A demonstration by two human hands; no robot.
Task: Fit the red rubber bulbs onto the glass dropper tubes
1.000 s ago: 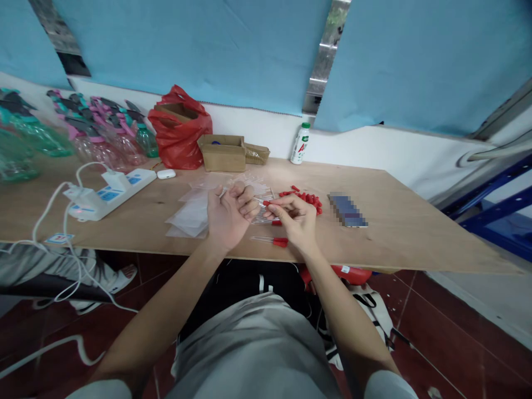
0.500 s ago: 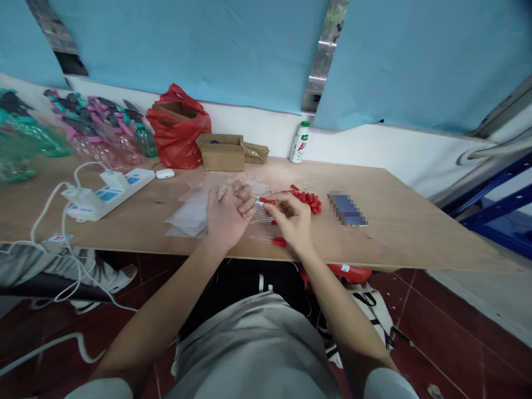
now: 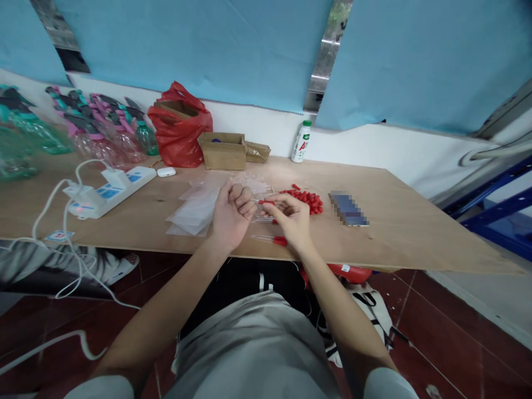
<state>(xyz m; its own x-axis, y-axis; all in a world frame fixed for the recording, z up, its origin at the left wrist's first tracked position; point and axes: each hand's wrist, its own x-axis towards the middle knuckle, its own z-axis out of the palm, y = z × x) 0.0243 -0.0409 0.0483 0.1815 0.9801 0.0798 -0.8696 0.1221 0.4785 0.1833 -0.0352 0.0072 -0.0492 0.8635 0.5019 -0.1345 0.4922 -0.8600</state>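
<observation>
My left hand (image 3: 233, 219) is closed, fingers curled toward the palm, with what looks like the end of a thin glass dropper tube at its fingertips; most of the tube is hidden. Between the thumb and fingers of my right hand (image 3: 294, 217) is a small red rubber bulb (image 3: 266, 202), pinched close against the left fingertips. Beyond my right hand lies a pile of red rubber bulbs (image 3: 312, 201). Loose glass tubes (image 3: 252, 180) are spread behind and under the hands. Near the table's front edge lie droppers with red bulbs (image 3: 280, 240) fitted on their glass tubes.
Clear plastic bags (image 3: 189, 215) lie left of my hands, a phone (image 3: 349, 209) to the right. Behind stand a cardboard box (image 3: 224, 153), a red plastic bag (image 3: 178, 133) and a white bottle (image 3: 301, 143). A power strip (image 3: 112, 191) with cables and several spray bottles (image 3: 108, 147) are at left.
My left fingers have curled in more tightly. The red bulb in my right hand sits closer to the left fingertips, and the camera view has shifted slightly.
</observation>
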